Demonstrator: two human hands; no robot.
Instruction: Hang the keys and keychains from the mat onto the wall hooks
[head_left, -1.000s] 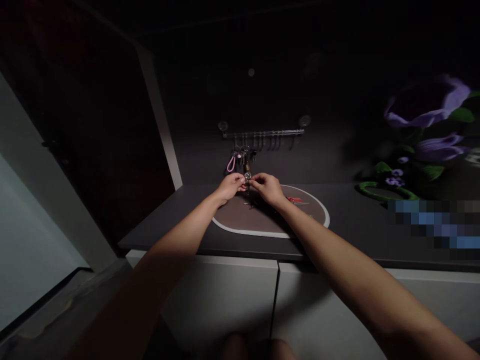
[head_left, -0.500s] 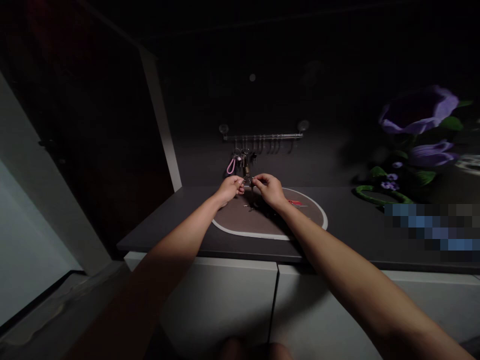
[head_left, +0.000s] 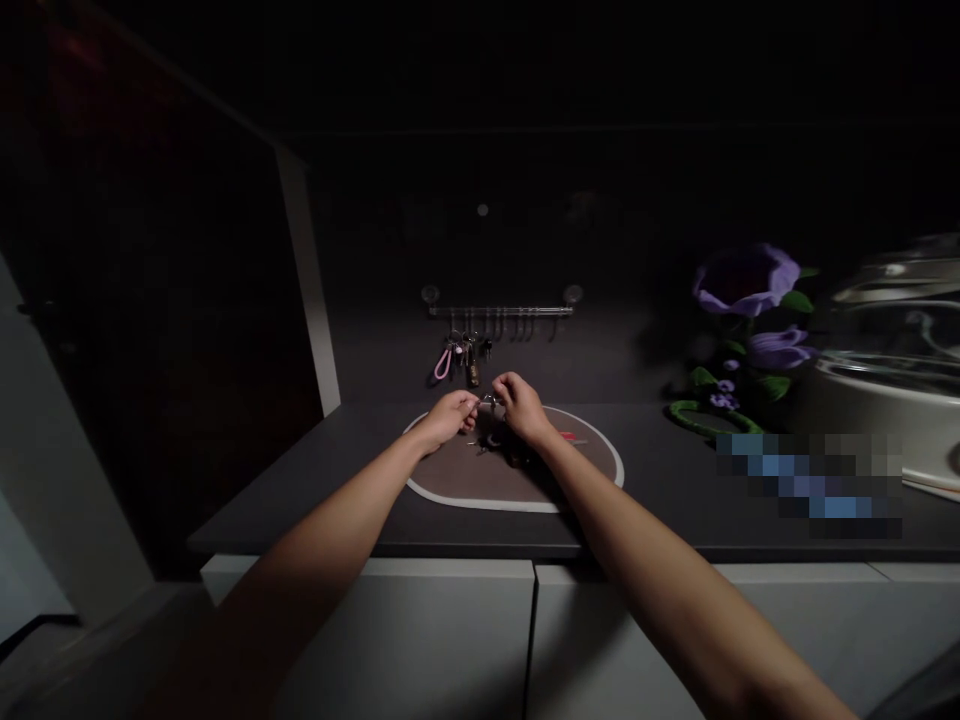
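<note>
My left hand [head_left: 452, 415] is closed in a pinch, fingertips at a small metal key ring [head_left: 489, 399]. From the other side my right hand [head_left: 523, 404] pinches the same ring, so it sits between the two hands above the oval brown mat [head_left: 450, 487]. Small metal keys [head_left: 480, 447] lie on the mat just below; dark items beside them are partly in shadow. A red-handled tool [head_left: 568, 436] lies behind my right wrist, partly covered, its kind unclear.
On the back wall a clear hook rail [head_left: 502, 311] carries keys, a pink loop strap [head_left: 443, 363] and a brown fob [head_left: 473, 372]. Purple fabric flowers [head_left: 750, 285] and a pale, glass-lidded container [head_left: 877, 400] stand to the right on the dark counter [head_left: 300, 490].
The view has shifted, showing more of the right side. Both hands have come slightly away from the hanging keys, and the ring between them now shows clearly.
</note>
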